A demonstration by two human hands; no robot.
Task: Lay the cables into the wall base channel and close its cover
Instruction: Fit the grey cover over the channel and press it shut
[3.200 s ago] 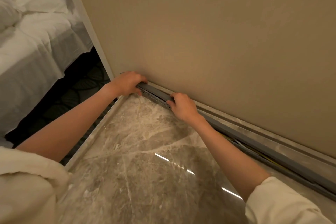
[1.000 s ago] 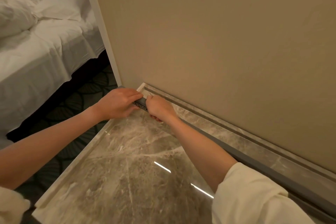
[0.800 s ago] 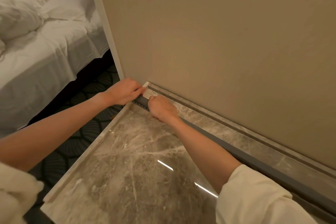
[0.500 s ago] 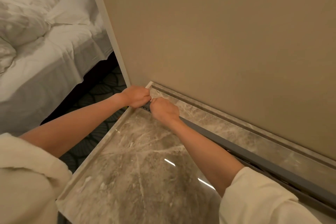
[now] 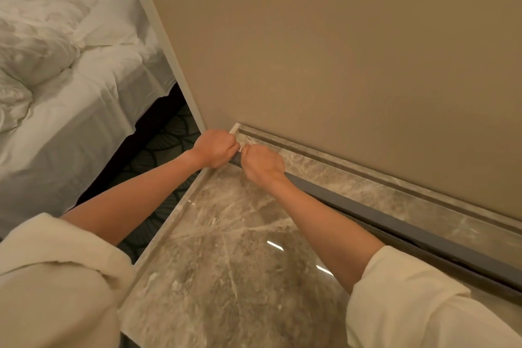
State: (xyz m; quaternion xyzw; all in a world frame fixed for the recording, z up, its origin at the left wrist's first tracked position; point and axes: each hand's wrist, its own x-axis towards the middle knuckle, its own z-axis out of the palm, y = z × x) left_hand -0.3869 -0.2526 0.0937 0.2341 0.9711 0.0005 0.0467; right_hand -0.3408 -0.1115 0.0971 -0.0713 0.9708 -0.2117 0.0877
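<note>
The closing step appears to be in hand. At ten o'clock of the marble floor [image 5: 226,248], the left hand [image 5: 216,148] is curled shut over the end of the grey cover [image 5: 395,224]; just beside it the right hand [image 5: 262,164] is clenched on the same strip. The cover runs toward four o'clock along the wall base channel [image 5: 423,240]. No cables are seen. Next, downward pressure toward four o'clock is probably required.

No readable text, label, brand or number shows anywhere; any fine marking would probably be lost in blur.
</note>
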